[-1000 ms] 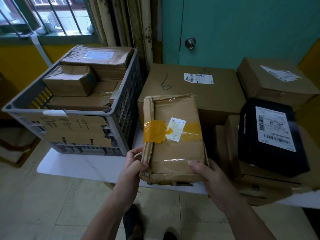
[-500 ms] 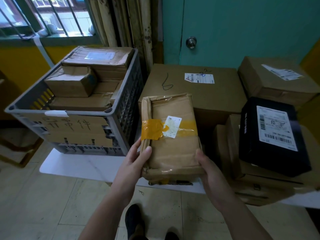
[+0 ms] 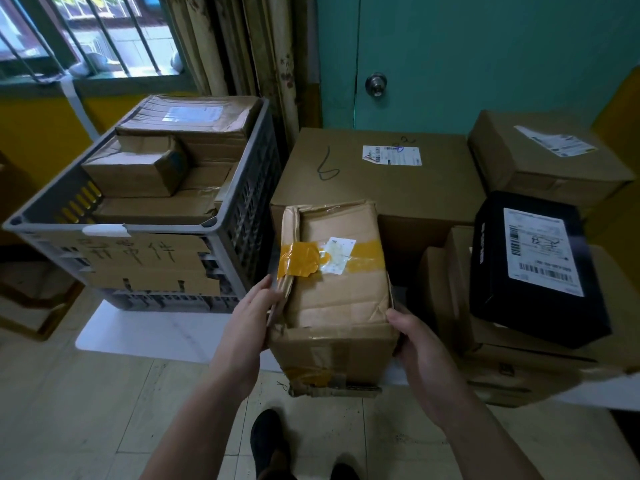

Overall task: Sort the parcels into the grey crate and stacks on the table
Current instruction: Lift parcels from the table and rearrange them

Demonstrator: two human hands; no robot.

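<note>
The parcel [image 3: 336, 292] has sunk to the table [image 3: 156, 334] edge between the grey crate [image 3: 249, 220] and the stacked boxes [image 3: 381, 181], left hand [image 3: 249, 327] flat against its side, right hand [image 3: 422, 351] curled round its corner, likely being set down there.

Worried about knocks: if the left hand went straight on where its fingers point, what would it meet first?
Past the taped parcel, the left hand would probably meet the large box beside the grey crate; depth unclear.
</note>
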